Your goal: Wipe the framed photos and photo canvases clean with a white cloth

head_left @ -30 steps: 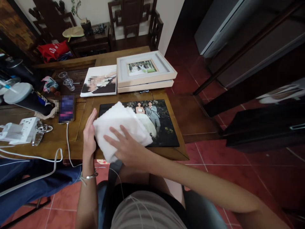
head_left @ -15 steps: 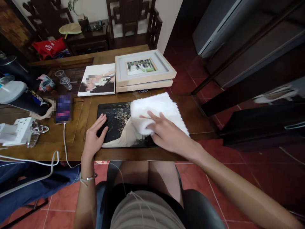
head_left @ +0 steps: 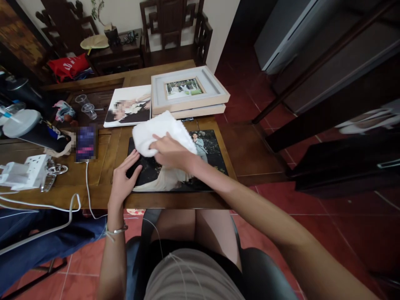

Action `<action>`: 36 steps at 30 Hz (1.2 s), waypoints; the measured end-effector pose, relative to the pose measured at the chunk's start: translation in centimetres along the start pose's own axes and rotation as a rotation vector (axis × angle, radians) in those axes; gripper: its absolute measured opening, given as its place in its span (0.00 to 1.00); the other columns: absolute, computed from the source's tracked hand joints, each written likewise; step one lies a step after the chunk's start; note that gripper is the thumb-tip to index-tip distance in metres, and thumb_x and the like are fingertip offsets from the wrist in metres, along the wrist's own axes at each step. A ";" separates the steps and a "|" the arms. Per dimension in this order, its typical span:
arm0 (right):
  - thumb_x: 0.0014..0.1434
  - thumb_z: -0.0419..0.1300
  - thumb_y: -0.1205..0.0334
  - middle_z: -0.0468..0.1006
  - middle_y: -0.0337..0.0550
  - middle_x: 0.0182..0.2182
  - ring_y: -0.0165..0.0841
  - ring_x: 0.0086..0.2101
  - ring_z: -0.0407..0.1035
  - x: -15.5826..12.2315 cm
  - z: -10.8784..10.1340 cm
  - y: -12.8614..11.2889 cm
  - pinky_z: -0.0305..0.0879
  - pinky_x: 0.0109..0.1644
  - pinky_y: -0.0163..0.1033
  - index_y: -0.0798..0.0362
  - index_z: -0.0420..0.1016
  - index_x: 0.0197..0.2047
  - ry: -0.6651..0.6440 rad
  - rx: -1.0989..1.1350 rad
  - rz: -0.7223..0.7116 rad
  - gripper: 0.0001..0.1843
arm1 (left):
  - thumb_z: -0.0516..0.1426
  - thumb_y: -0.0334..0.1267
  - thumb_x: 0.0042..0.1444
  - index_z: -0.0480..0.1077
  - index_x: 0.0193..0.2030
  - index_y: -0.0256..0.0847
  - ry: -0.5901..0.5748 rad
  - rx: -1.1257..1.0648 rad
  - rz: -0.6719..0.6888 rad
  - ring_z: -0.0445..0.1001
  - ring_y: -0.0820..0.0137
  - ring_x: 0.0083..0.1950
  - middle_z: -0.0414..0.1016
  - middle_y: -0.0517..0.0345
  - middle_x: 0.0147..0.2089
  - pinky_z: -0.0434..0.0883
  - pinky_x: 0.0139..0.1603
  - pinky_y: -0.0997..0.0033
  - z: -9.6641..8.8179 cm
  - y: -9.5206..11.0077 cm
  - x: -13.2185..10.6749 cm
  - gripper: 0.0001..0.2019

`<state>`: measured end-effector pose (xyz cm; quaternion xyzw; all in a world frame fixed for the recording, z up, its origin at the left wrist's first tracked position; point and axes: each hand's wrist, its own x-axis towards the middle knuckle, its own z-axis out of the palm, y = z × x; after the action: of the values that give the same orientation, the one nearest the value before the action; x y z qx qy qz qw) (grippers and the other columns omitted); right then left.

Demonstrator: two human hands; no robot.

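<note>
Your white cloth (head_left: 159,132) is bunched and lies on the far left part of the dark photo print (head_left: 212,156). The print lies flat, face up, on the wooden table (head_left: 106,166), at its near edge.

White cloth (head_left: 158,131) and right hand (head_left: 170,152) hide most of the dark photo print (head_left: 212,160), incl. one figure; left hand (head_left: 123,179) covers its near-left corner. Phone screen (head_left: 85,143) and canvas print (head_left: 128,106) partly blurred. Power strip (head_left: 23,171) cut off by left edge
</note>
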<state>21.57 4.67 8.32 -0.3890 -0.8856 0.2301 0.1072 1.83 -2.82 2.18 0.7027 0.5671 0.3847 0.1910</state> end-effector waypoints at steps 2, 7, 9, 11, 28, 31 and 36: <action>0.49 0.49 0.75 0.79 0.53 0.48 0.48 0.59 0.64 -2.3 -0.7 2.7 0.50 0.67 0.57 0.56 0.77 0.39 0.051 0.005 0.062 0.19 | 0.57 0.41 0.63 0.72 0.58 0.41 -0.016 -0.036 0.012 0.66 0.62 0.67 0.71 0.51 0.63 0.60 0.70 0.53 0.0 0.2 0.0 0.18; 0.49 0.48 0.75 0.82 0.53 0.43 0.51 0.54 0.70 -7.1 -1.9 9.2 0.55 0.64 0.61 0.56 0.76 0.33 0.250 -0.062 0.187 0.16 | 0.56 0.40 0.64 0.71 0.59 0.42 -0.016 -0.051 0.020 0.65 0.62 0.68 0.70 0.52 0.64 0.59 0.70 0.51 0.0 0.3 0.1 0.18; 0.49 0.49 0.76 0.76 0.57 0.54 0.54 0.63 0.58 -8.8 -1.4 10.1 0.51 0.66 0.66 0.57 0.76 0.35 0.271 -0.126 0.180 0.17 | 0.56 0.40 0.64 0.71 0.59 0.43 -0.012 -0.044 0.022 0.65 0.62 0.68 0.70 0.52 0.64 0.59 0.70 0.50 0.0 0.2 0.1 0.17; 0.48 0.50 0.77 0.67 0.55 0.63 0.55 0.67 0.47 -10.8 -0.2 9.6 0.46 0.67 0.69 0.57 0.77 0.35 0.251 -0.182 0.126 0.17 | 0.55 0.40 0.64 0.71 0.59 0.42 -0.012 -0.036 0.023 0.64 0.62 0.68 0.70 0.52 0.64 0.59 0.70 0.51 0.0 0.2 0.1 0.17; 0.50 0.50 0.79 0.70 0.63 0.60 0.52 0.67 0.48 -10.4 -1.3 4.4 0.47 0.67 0.69 0.60 0.78 0.42 0.034 -0.091 0.099 0.20 | 0.54 0.41 0.65 0.68 0.62 0.43 -0.052 0.032 0.038 0.60 0.61 0.70 0.66 0.51 0.67 0.56 0.71 0.50 -0.1 0.2 0.2 0.19; 0.52 0.50 0.78 0.72 0.66 0.58 0.52 0.67 0.49 -7.6 -1.8 7.8 0.47 0.66 0.69 0.63 0.76 0.46 0.141 -0.154 0.188 0.21 | 0.55 0.42 0.65 0.69 0.61 0.44 -0.041 0.014 0.030 0.61 0.61 0.70 0.67 0.52 0.66 0.57 0.71 0.48 -0.1 0.1 0.2 0.19; 0.51 0.50 0.78 0.64 0.62 0.64 0.56 0.68 0.46 -9.0 -0.5 8.2 0.45 0.66 0.73 0.61 0.77 0.44 0.187 -0.229 0.166 0.20 | 0.54 0.43 0.65 0.69 0.61 0.44 -0.035 0.009 0.017 0.60 0.61 0.70 0.67 0.52 0.66 0.57 0.71 0.48 0.0 0.2 0.2 0.19</action>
<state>33.08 3.11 4.66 -0.4903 -0.8569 0.0987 0.1248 1.93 -2.72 2.36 0.7150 0.5593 0.3714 0.1947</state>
